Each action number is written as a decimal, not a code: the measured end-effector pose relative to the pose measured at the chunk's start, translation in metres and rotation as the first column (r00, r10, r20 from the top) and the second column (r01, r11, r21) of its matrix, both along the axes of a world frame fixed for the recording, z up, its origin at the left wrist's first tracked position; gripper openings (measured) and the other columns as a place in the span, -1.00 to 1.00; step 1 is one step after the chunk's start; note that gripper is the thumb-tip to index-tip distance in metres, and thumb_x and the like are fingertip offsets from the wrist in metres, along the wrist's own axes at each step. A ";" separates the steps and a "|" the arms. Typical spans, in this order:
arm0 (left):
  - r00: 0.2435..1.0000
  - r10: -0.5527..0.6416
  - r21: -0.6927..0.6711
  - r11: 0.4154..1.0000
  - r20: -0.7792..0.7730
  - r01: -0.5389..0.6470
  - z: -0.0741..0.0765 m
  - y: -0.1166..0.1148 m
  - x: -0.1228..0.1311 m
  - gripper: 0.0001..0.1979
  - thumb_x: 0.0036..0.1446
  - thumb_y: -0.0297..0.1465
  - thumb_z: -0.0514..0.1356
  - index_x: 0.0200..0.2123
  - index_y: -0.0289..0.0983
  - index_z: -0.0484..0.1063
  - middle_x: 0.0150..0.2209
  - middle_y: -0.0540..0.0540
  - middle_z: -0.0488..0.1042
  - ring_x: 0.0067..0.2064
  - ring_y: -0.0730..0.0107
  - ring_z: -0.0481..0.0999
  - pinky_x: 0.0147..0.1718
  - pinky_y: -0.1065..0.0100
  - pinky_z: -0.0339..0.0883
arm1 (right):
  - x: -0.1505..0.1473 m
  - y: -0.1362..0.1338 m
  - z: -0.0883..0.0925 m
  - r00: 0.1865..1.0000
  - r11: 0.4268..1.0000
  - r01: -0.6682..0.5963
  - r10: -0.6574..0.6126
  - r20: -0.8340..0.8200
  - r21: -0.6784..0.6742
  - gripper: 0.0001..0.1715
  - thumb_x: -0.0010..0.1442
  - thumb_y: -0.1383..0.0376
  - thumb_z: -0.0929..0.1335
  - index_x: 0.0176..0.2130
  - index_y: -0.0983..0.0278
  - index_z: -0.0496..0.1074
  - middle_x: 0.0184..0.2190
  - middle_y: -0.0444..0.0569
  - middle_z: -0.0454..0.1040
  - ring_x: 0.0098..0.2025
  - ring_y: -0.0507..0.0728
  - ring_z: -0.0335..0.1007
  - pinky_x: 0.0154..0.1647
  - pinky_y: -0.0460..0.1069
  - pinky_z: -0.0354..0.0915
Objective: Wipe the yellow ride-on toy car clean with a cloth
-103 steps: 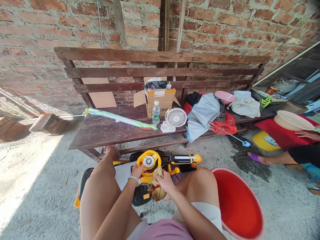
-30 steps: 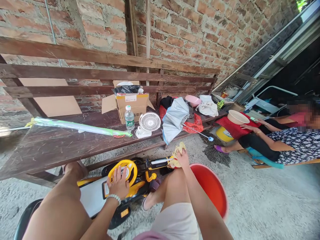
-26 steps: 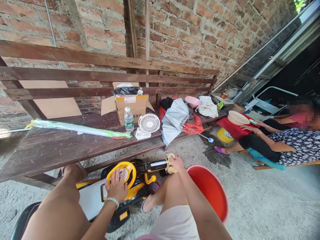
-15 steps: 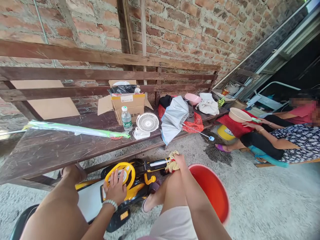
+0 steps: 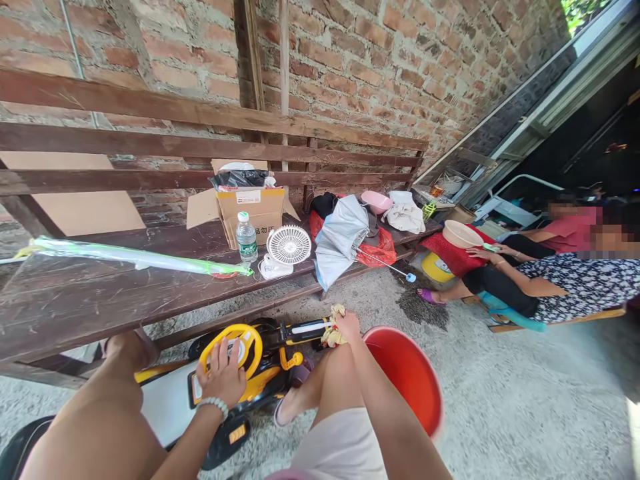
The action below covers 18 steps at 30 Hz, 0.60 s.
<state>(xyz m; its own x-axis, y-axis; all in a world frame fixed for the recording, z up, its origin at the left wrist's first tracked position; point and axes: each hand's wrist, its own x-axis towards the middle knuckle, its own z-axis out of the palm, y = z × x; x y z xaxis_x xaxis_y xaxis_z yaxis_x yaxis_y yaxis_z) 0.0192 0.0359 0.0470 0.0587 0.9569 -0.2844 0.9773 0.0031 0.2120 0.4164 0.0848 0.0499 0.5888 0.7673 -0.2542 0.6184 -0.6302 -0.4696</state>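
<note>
A black, yellow and white ride-on toy [image 5: 265,387] stands on the ground between my legs. On its yellow steering wheel [image 5: 257,353], my left hand [image 5: 223,375] lies with fingers stretched out over the hub. My right hand [image 5: 349,325] is closed around a crumpled, pale yellow cloth [image 5: 333,328]. The cloth touches the end of the toy's long black and yellow front arm [image 5: 305,331]; part of it is hidden under my fingers. A large red bucket [image 5: 406,380] stands just right of my right forearm and knee.
A wooden bench [image 5: 125,293] along the brick wall bears a cardboard box [image 5: 255,217], a water bottle [image 5: 246,240], a white fan [image 5: 287,248] and a silver umbrella [image 5: 343,237]. Two people sit at the right, near a pale basin [image 5: 463,235] and a yellow bucket [image 5: 437,268].
The whole view has shifted slightly, so most things sit further left. My left hand remains on the wheel, and my right hand still holds the cloth at the toy's front arm.
</note>
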 end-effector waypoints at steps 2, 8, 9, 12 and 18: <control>1.000 0.000 -0.002 1.000 -0.028 0.000 -0.002 0.001 0.000 -0.23 0.36 -0.28 0.01 0.60 -0.25 0.08 0.66 -0.28 -0.19 0.66 -0.12 -0.19 0.51 -0.37 -0.27 | -0.009 -0.001 0.002 0.999 1.000 -0.001 0.001 0.034 -0.011 -0.65 0.37 0.18 0.34 -0.02 0.30 0.63 -0.01 0.28 0.66 0.13 0.36 0.59 0.18 0.14 0.38; 0.999 0.021 0.002 1.000 -0.035 -0.021 -0.011 0.003 0.000 -0.17 0.33 -0.12 0.10 0.60 -0.19 0.08 0.66 -0.28 -0.14 0.66 -0.18 -0.19 0.52 -0.37 -0.33 | -0.055 -0.007 -0.008 0.996 0.999 0.033 -0.036 0.085 0.043 -0.35 0.45 0.08 0.19 0.31 0.36 0.45 0.00 0.40 0.60 0.13 0.47 0.54 0.14 0.33 0.39; 0.999 0.021 0.006 1.000 -0.032 -0.021 -0.011 0.003 0.000 -0.17 0.34 -0.10 0.09 0.60 -0.20 0.08 0.66 -0.29 -0.15 0.66 -0.18 -0.19 0.52 -0.37 -0.32 | -0.066 -0.008 -0.012 0.996 0.998 0.029 -0.035 0.084 0.064 -0.31 0.47 0.08 0.16 0.37 0.35 0.38 0.00 0.38 0.60 0.09 0.45 0.56 0.12 0.32 0.41; 0.999 0.009 0.001 1.000 -0.030 -0.009 -0.010 0.003 -0.001 -0.17 0.35 -0.08 0.08 0.60 -0.21 0.08 0.66 -0.31 -0.15 0.66 -0.16 -0.20 0.51 -0.36 -0.32 | -0.100 -0.010 -0.024 0.998 0.993 -0.008 -0.001 0.070 0.120 -0.29 0.48 0.10 0.14 0.45 0.34 0.27 -0.04 0.30 0.60 0.04 0.41 0.57 0.10 0.27 0.43; 0.998 0.007 -0.012 1.000 -0.057 -0.008 -0.013 0.005 0.000 -0.21 0.36 -0.22 0.06 0.61 -0.21 0.06 0.67 -0.25 -0.23 0.66 -0.11 -0.22 0.52 -0.34 -0.33 | -0.149 -0.020 -0.042 0.996 0.994 -0.080 0.077 0.044 0.078 -0.43 0.47 0.23 0.17 0.35 0.27 0.37 0.05 0.27 0.56 0.11 0.44 0.55 0.15 0.26 0.41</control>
<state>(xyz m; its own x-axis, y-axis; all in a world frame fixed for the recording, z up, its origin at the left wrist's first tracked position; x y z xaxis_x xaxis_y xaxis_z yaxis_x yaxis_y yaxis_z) 0.0190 0.0405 0.0345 0.0351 0.9536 -0.2991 0.9877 0.0125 0.1559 0.2669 0.0652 0.0083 0.5344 0.8286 -0.1670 0.6844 -0.5402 -0.4897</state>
